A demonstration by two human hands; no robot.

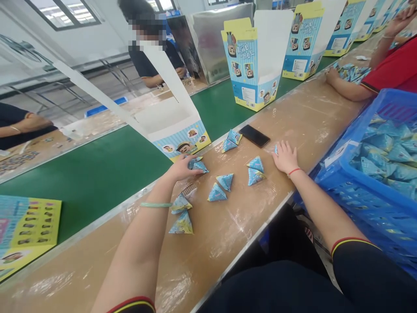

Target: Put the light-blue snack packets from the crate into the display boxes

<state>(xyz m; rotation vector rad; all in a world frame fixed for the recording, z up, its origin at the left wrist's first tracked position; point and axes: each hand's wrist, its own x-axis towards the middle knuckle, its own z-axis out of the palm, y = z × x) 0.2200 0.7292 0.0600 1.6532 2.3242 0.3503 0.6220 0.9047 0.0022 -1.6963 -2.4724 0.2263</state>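
Observation:
My left hand (183, 168) is closed around blue triangular packets (200, 166) close to the front of an open carton (187, 141). To the right, my right hand (285, 157) lies palm down on the table, fingers spread; a small blue bit shows at its left fingers, the rest hidden under the hand. Between the hands, more packets lie in pairs: one pair (230, 141) by the phone, another (256, 170) left of my right hand, and a third (221, 188) in the middle. Below my left wrist lies one more pair (181, 216).
A black phone (254, 135) lies beyond the packets. A blue crate (340, 174) full of packets stands at right. More printed cartons (249, 65) line the green belt (107, 167). Co-workers sit across and at right, one in a red sleeve (394, 65). A flat printed carton (29, 226) is at left.

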